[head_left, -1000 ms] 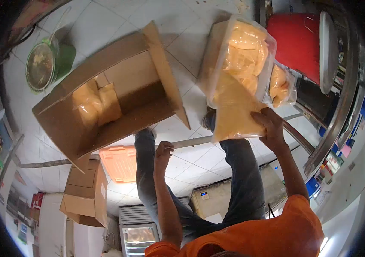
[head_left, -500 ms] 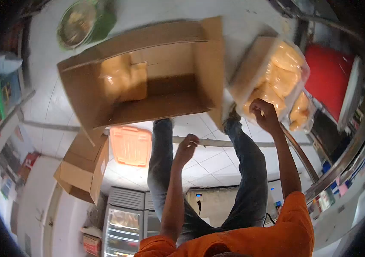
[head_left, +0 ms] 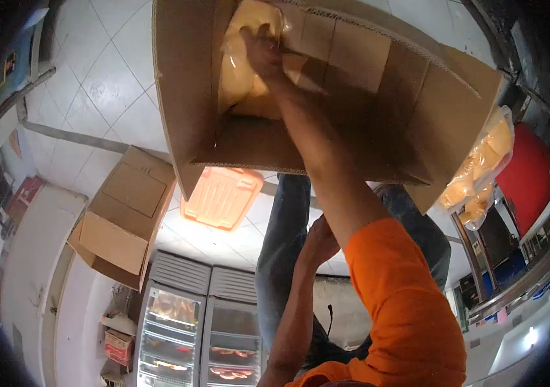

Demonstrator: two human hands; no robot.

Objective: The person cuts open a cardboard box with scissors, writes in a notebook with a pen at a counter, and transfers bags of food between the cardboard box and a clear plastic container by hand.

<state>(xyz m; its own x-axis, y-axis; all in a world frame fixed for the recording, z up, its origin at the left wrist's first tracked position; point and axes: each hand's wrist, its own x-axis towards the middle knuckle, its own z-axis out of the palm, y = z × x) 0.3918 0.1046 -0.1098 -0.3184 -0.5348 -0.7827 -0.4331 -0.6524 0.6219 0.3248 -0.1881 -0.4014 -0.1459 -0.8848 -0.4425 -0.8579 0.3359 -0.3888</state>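
Note:
A large open cardboard box (head_left: 378, 80) stands in front of me, tilted in the view. Inside it, at the left end, lies a clear plastic bag with pale orange contents (head_left: 239, 77); what the contents are I cannot tell. My right hand (head_left: 264, 51) reaches down into the box and rests on top of this bag, fingers spread. Below the box's near edge, my left hand (head_left: 320, 242) hangs by my knees with its fingers curled, partly covered by my right forearm. I see nothing in it.
More bagged orange pieces (head_left: 481, 168) sit right of the box, beside a red surface (head_left: 533, 174). An orange plastic lid or crate (head_left: 220, 197) and a smaller cardboard box (head_left: 123, 213) are on the left. Glass-front fridges (head_left: 171, 329) show at the bottom.
My right hand has moved left from beside the bags on the right into the box and onto the bag there. The box appears nearer and further right in the view.

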